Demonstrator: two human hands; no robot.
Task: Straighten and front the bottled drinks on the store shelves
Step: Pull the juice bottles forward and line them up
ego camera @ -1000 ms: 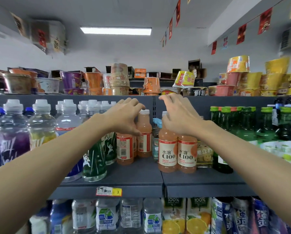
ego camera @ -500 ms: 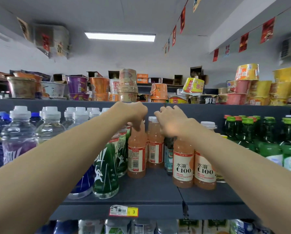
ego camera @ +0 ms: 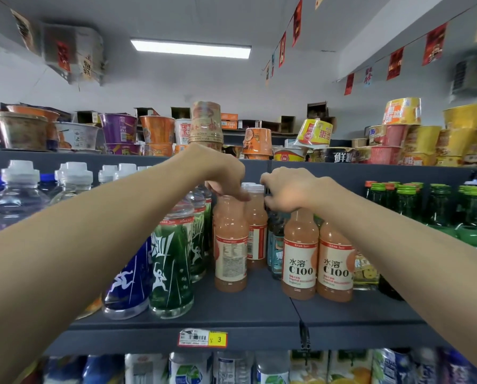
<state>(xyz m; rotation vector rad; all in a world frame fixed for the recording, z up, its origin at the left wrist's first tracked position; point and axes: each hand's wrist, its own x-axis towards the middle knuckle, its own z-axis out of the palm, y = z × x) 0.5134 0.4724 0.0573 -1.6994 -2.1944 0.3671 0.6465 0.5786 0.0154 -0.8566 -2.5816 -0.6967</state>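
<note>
Several pink C100 grapefruit drink bottles stand on the dark middle shelf (ego camera: 254, 306). My left hand (ego camera: 223, 173) grips the cap of the front left pink bottle (ego camera: 230, 245), whose back label faces me. A second pink bottle (ego camera: 256, 234) stands right behind it. My right hand (ego camera: 290, 192) grips the top of a front pink bottle (ego camera: 299, 256) with its C100 label facing out. Another C100 bottle (ego camera: 335, 264) stands beside it on the right, also label forward.
Green (ego camera: 172, 267) and blue (ego camera: 129, 275) sports drink bottles stand left of the pink ones, clear water bottles (ego camera: 18, 195) further left. Green glass bottles (ego camera: 439, 200) fill the right. Instant noodle cups (ego camera: 204, 123) line the top shelf. A yellow price tag (ego camera: 202, 338) marks the shelf edge.
Both hands have come down from reaching over the bottles and closed on the caps of two pink bottles. The left bottle now shows its back label. The camera has moved closer and tilted up.
</note>
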